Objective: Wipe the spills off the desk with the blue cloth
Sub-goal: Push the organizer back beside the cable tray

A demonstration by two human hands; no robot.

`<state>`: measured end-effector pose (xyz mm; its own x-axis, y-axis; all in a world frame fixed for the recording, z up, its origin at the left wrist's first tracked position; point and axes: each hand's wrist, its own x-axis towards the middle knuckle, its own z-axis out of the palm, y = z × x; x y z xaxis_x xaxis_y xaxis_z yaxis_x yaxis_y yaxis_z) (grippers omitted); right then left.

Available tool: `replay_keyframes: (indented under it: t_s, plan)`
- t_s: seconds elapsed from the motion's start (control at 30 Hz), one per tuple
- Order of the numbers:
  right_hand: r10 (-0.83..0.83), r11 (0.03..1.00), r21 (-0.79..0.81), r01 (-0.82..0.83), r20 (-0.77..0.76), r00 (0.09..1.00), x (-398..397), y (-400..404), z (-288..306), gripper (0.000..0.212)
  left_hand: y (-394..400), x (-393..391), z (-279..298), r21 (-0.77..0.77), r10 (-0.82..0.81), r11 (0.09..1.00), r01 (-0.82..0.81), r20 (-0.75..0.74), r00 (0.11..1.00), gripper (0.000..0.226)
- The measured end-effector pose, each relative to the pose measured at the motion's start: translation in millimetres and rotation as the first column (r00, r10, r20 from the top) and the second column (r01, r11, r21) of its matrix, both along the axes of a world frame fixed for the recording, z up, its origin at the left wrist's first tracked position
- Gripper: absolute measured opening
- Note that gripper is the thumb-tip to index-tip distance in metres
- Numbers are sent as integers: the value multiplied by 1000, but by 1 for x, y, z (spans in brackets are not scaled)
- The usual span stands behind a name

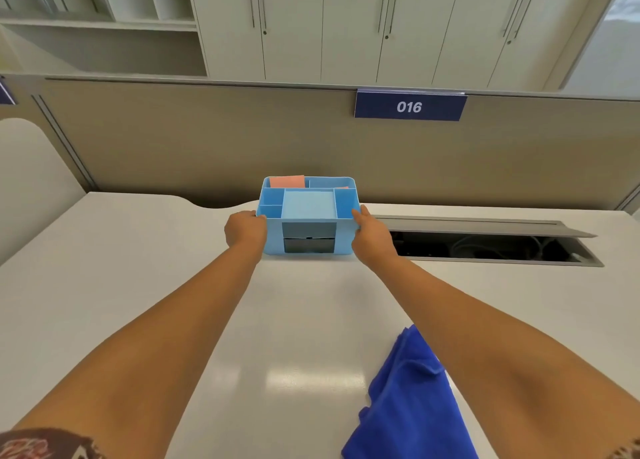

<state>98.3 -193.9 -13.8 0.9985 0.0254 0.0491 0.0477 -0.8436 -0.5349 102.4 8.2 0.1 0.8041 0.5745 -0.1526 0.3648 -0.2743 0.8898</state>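
A crumpled blue cloth (408,399) lies on the white desk (138,268) near the front edge, partly under my right forearm. Neither hand touches it. Both arms reach far forward to a light blue desk organizer (308,216) at the back of the desk. My left hand (245,230) grips its left side and my right hand (372,235) grips its right side. The organizer has several compartments, pink paper at the back and a dark drawer in front. I see no spill on the desk surface.
An open cable trough (485,245) with a raised grey lid runs along the desk's back right. A beige partition (207,140) with a blue "016" sign (409,107) stands behind the desk, with cabinets beyond it.
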Motion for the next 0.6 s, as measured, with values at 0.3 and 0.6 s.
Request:
replay_keyframes:
  t_s: [0.3, 0.6]
  plan:
    - [62, 993, -93, -70, -85, 994, -1, 0, 8, 72, -2, -3, 4, 38, 1, 999, 1, -53, 999, 21]
    - [-6, 997, 81, 4, 20, 1000, -36, -19, 10, 71, -23, -48, 9, 17, 60, 998, -63, 153, 986, 42]
